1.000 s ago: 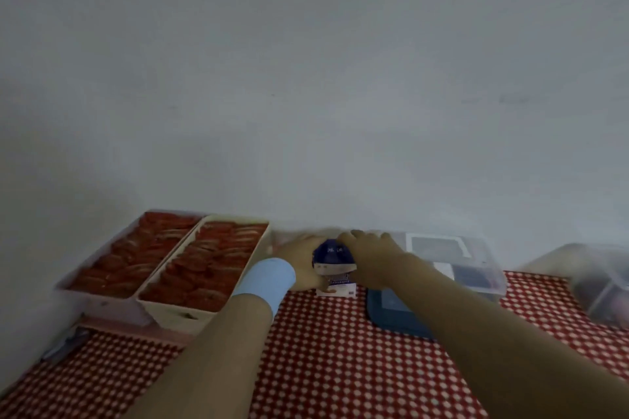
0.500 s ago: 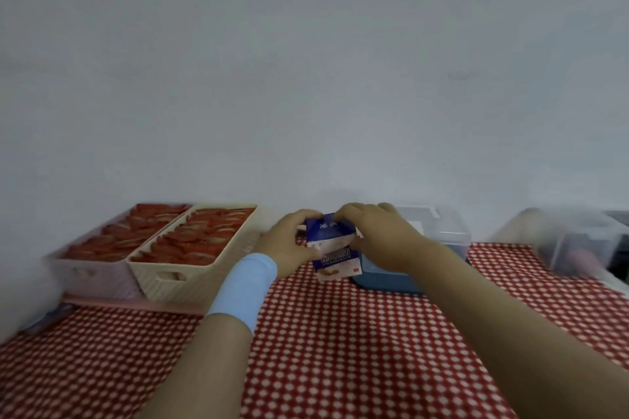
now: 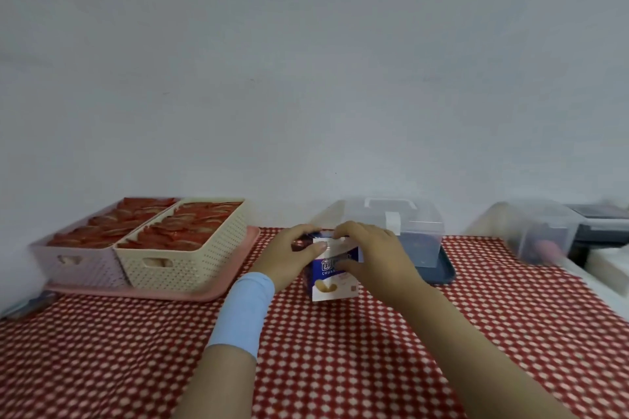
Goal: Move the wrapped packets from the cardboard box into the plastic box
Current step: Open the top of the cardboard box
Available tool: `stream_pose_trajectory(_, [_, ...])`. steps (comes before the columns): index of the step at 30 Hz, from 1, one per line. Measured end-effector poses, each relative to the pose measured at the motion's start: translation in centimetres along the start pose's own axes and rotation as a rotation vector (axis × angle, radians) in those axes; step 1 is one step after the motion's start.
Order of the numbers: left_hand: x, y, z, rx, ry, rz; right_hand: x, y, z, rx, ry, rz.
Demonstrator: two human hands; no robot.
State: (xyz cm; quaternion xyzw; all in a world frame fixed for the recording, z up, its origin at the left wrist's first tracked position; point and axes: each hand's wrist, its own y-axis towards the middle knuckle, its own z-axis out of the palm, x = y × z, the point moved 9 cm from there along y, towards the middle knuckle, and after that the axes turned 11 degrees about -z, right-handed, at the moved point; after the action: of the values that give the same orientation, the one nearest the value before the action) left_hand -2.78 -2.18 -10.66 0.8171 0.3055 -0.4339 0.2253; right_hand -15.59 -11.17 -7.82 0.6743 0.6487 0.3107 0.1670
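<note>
Head view: two hands meet on one cardboard box, blue and white, upright near the middle of a red-and-white checked cloth. The left hand grips the box's upper left corner, fingers curled over the top and thumb pressed on the white flap at the front. The right hand grips the upper right, fingers curled over the top edge and thumb laid across the front face. The box's lower edge is at the cloth; I cannot tell whether it rests there or is held just above. Its contents are hidden. One light-blue wristband circles the left wrist.

Just behind the right hand stands one clear plastic box, its lid on, with a white handle and clasp, set on one blue tray.

To the left, two baskets stand side by side and touching on one pink tray: a lilac basket and a cream basket. Both are full of red packets, too many and too blurred to count.

At the far right a second clear box is blurred. A plain pale wall fills the upper half.
</note>
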Motion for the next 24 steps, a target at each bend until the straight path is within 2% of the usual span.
stream_pose_trajectory(2, [0.4,0.4,0.1,0.007,0.012,-0.016,-0.4,0.3,-0.1,-0.036,-0.005,-0.024])
stream_pose_trajectory(7, [2.2,1.5,-0.2,-0.013,-0.038,-0.045,0.3,0.9,0.4,-0.102,-0.192,-0.256])
stream_pose_trajectory(10, [2.2,1.5,-0.8,-0.076,-0.023,-0.017,0.8,1.3,0.9,-0.101,-0.153,-0.324])
stream_pose_trajectory(14, [0.1,1.0,-1.6,-0.085,0.045,0.089,0.6,2.0,0.5,-0.094,-0.039,-0.177])
stream_pose_trajectory(18, [-1.2,0.9,-1.2,0.023,0.076,0.053,0.2,2.5,0.2,-0.057,-0.027,-0.085])
stream_pose_trajectory(24, [-2.1,2.0,-1.7,0.015,0.165,0.028,-1.6,2.4,0.6,-0.057,0.154,0.107])
